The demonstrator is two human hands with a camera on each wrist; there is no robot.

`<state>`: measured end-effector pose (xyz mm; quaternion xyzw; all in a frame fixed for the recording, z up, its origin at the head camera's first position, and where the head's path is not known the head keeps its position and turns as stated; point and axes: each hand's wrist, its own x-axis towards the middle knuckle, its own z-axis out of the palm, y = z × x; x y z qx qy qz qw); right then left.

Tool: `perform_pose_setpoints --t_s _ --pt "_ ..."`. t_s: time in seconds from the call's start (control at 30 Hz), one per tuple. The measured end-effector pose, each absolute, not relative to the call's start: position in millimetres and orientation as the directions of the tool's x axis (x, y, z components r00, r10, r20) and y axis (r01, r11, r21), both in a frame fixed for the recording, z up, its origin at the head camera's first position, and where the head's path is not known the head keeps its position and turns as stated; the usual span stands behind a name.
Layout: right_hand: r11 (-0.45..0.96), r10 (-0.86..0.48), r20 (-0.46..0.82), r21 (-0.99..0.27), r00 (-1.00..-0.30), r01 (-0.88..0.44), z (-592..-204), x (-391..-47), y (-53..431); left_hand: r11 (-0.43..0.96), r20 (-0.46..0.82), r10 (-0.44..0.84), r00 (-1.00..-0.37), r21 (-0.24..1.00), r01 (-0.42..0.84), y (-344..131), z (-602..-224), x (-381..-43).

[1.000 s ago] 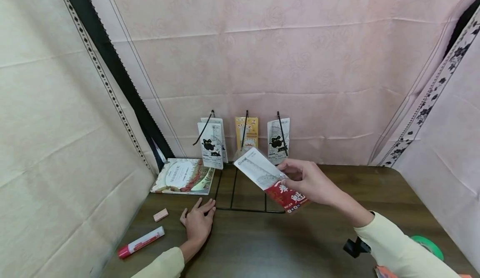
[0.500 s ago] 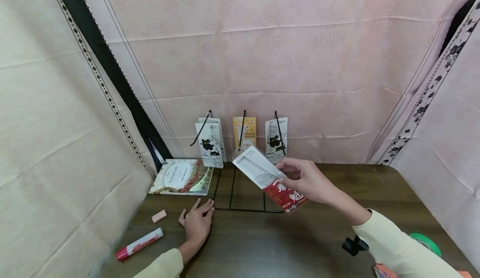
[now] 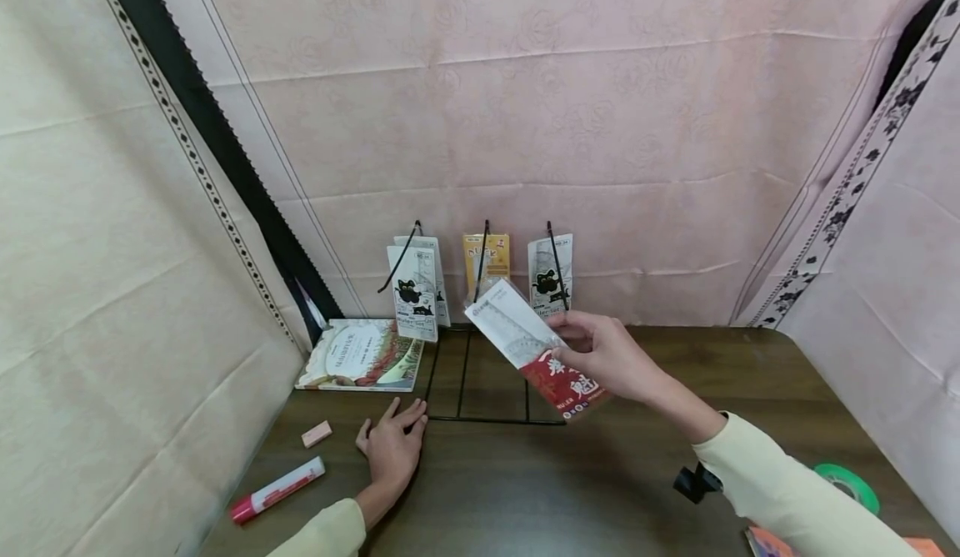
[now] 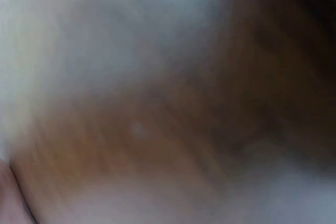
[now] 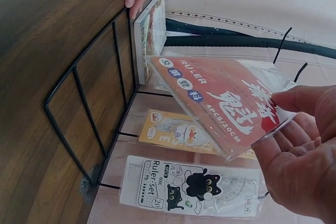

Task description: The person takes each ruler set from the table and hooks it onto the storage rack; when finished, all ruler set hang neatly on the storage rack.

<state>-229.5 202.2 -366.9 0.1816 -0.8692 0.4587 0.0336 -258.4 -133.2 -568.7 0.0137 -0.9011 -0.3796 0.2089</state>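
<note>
My right hand [image 3: 609,358] pinches a red and white ruler set packet [image 3: 513,323] between thumb and fingers. The packet is tilted, its clear top end overlapping the tip of the middle hook in the head view; "RULER 4PCS/20CM" reads on its red part in the right wrist view. A black wire display rack [image 3: 495,421] stands on the table. From its hooks hang white cat-print ruler sets [image 3: 415,294] at left, a yellow packet [image 3: 497,250] in the middle and another cat-print ruler set [image 5: 191,187] at right. My left hand [image 3: 393,450] touches the rack's front left corner with extended fingers. The left wrist view is blurred.
A picture-covered book [image 3: 363,357] lies left of the rack. Nearer me are a pink eraser [image 3: 317,434] and a red-capped glue stick [image 3: 279,489]. Green tape [image 3: 849,486] lies at the right, by my sleeve. A pale curtain [image 3: 600,140] closes off the back.
My right hand has brought the packet slightly up and toward the middle hook. The left hand stays at the rack corner. The head view has shifted a little.
</note>
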Motion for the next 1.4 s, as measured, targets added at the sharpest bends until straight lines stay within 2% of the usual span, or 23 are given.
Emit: perform_pose_setpoints --t_s 0.63,1.23,1.4 --pt "0.500 -0.195 0.239 -0.810 -0.951 -0.306 -374.1 -252.4 189.1 0.714 0.362 -0.185 -0.913 0.689 0.129 -134.0 -571.9 -259.2" --pt "0.532 -0.164 0.320 -0.768 -0.933 -0.357 -387.4 -285.6 179.2 0.720 0.360 -0.186 -0.914 0.683 0.122 -133.8 -574.7 -261.9" --pt "0.554 -0.158 0.378 -0.731 -0.912 -0.399 -390.2 -292.3 176.0 0.724 0.366 -0.189 -0.911 0.679 0.123 -133.8 -574.5 -261.5"
